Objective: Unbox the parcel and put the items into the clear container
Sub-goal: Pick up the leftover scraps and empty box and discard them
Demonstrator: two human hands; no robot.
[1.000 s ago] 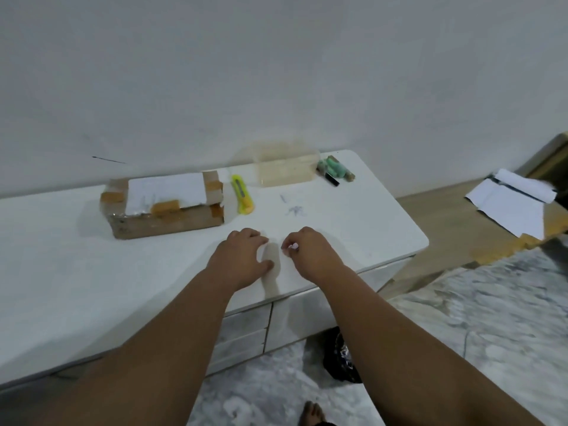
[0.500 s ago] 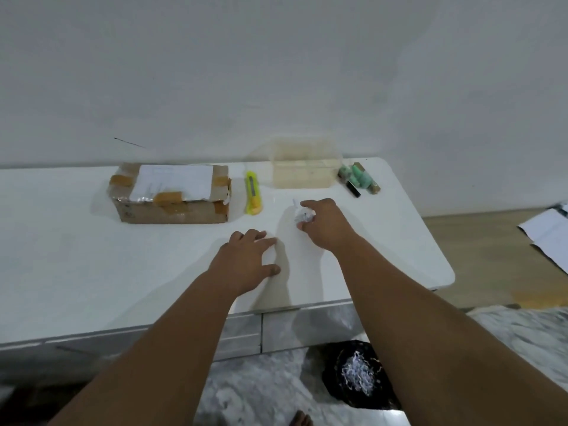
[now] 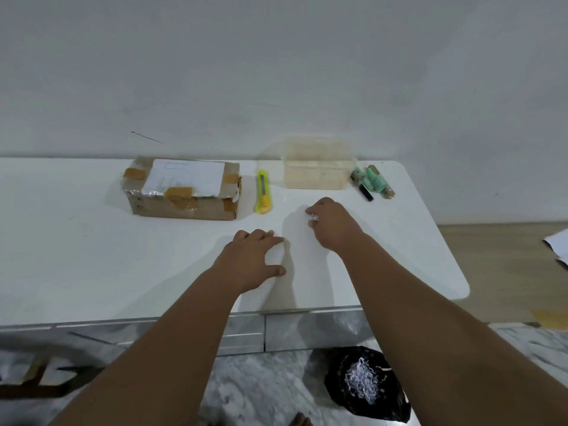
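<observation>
Two bare arms reach out over a white table (image 3: 92,256). Down on the floor, close to the person, sits a black bag (image 3: 368,385) with shredded paper (image 3: 362,376) inside it.

On the table, the left hand (image 3: 252,259) lies flat with its fingers spread wide, and it holds nothing. A bit farther out, the right hand (image 3: 330,222) is curled up tight around a small crumpled white scrap (image 3: 313,218), which peeks out between the fingertips.

Farther back, on the left, sits the parcel (image 3: 184,189). It is a brown cardboard box, still closed, with brown tape patches and a white label on top. Just to its right lies a yellow box cutter (image 3: 263,192), flat on the table and not touching the box. To the right of the cutter stands the clear container (image 3: 316,173), close to the wall. I cannot tell if anything is in it. Right beside the container lie some small green tubes (image 3: 373,181) and a little black stick (image 3: 365,192), all bunched together.

Behind everything stands a plain white wall (image 3: 276,72). Some white papers (image 3: 558,244) lie on the wooden floor far off to the right.
</observation>
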